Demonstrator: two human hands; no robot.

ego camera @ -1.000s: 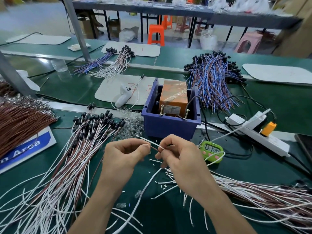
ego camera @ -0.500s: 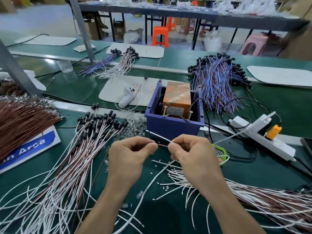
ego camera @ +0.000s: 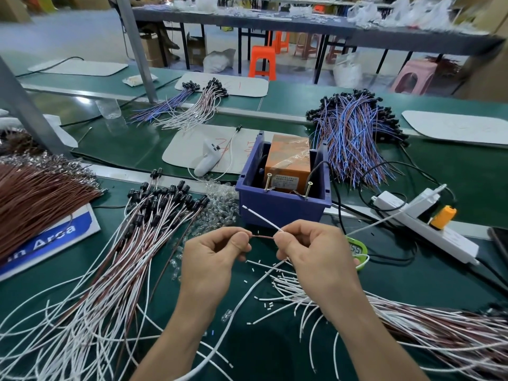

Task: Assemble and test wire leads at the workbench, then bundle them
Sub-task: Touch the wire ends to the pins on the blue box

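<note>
- Green worktop (ego camera: 275, 353) — crowded; the one bare patch lies between my forearms, and the blue bin (ego camera: 283, 209) stands just beyond my hands.
- Black-capped leads (ego camera: 154, 215) fan out at my left; loose white and brown leads (ego camera: 412, 325) sprawl at my right.
- The blue-and-white sign (ego camera: 46, 240) reads "Arca"; the label on the orange box (ego camera: 288, 160) is too small to read.
- My left hand (ego camera: 217, 257) and right hand (ego camera: 316, 254) each pinch the thin brown wire (ego camera: 262, 237) — taut between my fingers, above the worktop.
- A white wire end (ego camera: 261, 217) angles up from my right fingers toward the bin.
</note>
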